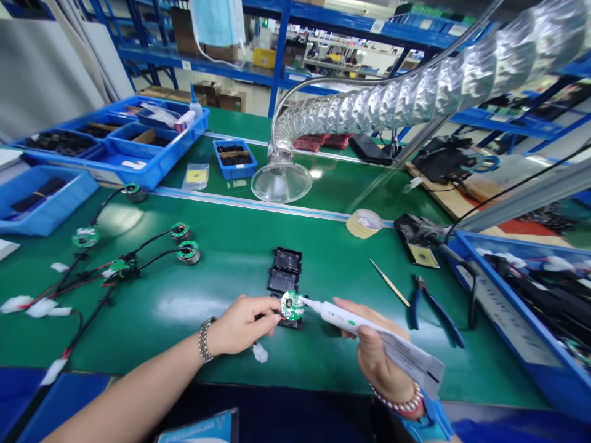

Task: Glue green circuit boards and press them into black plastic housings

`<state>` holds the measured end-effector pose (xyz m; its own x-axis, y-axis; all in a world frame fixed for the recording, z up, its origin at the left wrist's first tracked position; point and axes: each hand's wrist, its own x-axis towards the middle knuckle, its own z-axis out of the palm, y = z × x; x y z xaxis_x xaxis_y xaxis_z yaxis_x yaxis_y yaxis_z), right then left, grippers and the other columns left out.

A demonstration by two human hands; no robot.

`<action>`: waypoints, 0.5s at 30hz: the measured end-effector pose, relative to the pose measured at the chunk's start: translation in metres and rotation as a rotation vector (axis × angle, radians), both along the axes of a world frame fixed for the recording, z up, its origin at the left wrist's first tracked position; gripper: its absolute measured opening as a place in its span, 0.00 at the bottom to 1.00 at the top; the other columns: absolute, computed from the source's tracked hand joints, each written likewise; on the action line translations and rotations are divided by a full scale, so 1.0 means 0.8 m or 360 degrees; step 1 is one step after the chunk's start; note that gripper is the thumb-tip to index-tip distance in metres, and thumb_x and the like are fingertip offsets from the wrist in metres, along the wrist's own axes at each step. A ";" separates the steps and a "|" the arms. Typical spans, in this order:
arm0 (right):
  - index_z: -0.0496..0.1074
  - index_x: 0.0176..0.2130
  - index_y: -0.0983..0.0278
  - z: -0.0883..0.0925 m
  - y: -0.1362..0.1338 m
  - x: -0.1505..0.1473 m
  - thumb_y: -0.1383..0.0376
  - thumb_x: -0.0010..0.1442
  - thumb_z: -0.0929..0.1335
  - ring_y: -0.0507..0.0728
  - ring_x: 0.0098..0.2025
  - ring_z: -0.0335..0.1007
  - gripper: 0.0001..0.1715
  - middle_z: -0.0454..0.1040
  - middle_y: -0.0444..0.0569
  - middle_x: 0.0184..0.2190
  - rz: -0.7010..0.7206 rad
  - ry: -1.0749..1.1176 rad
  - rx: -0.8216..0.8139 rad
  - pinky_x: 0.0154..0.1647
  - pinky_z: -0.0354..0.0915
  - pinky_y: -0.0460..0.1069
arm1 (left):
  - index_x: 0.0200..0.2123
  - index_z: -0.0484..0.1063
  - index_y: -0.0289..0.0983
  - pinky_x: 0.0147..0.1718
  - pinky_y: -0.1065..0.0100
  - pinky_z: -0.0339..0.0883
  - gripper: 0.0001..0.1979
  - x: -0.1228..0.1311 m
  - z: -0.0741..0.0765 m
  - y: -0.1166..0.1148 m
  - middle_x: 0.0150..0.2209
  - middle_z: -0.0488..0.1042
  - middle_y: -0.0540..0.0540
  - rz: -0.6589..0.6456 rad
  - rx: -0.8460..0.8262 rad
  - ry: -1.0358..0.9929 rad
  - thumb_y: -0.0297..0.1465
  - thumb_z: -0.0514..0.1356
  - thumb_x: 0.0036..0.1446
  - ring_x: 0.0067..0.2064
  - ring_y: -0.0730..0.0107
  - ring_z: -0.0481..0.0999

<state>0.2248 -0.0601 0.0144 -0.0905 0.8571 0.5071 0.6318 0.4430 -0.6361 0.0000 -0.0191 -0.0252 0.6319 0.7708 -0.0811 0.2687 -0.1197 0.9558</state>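
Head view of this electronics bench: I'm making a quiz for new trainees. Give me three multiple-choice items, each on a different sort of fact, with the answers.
1. Where is the roll of tan tape?
A. In the blue tray on the right
B. On the green bench, beyond the black housings
C. Hanging from the silver duct

2. What colour are the handles of the pliers?
A. Red
B. Yellow
C. Blue

3. What is the left hand doing?
A. Resting flat and empty on the bench
B. Holding a round green circuit board
C. Holding the pliers

Answers:
1. B: the roll lies on the bench, past the housings.
2. C: both handles show blue.
3. B: its fingers hold the board, which a white pen-shaped tool in the right hand touches.
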 end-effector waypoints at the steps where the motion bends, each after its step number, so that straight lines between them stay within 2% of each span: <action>1: 0.74 0.38 0.63 0.001 0.000 0.000 0.53 0.63 0.56 0.54 0.18 0.67 0.24 0.72 0.47 0.18 0.0001 -0.0033 0.0009 0.23 0.67 0.49 | 0.31 0.69 0.33 0.21 0.76 0.56 0.10 0.000 0.001 0.000 0.21 0.69 0.52 0.0005 -0.0001 -0.0006 0.31 0.50 0.55 0.21 0.78 0.61; 9: 0.74 0.37 0.62 0.008 -0.006 0.003 0.55 0.63 0.55 0.55 0.22 0.70 0.24 0.75 0.49 0.22 0.0027 -0.0144 0.0077 0.27 0.69 0.50 | 0.32 0.71 0.33 0.22 0.76 0.57 0.10 0.000 -0.001 0.000 0.21 0.70 0.51 0.0017 -0.0080 -0.0058 0.32 0.51 0.55 0.22 0.78 0.62; 15: 0.74 0.37 0.62 0.011 -0.007 0.003 0.55 0.64 0.54 0.55 0.21 0.70 0.25 0.74 0.48 0.20 0.0047 -0.0320 0.0085 0.30 0.70 0.51 | 0.29 0.70 0.33 0.23 0.76 0.58 0.10 0.000 -0.003 0.000 0.21 0.71 0.50 0.0041 -0.0160 -0.0070 0.33 0.52 0.55 0.23 0.77 0.63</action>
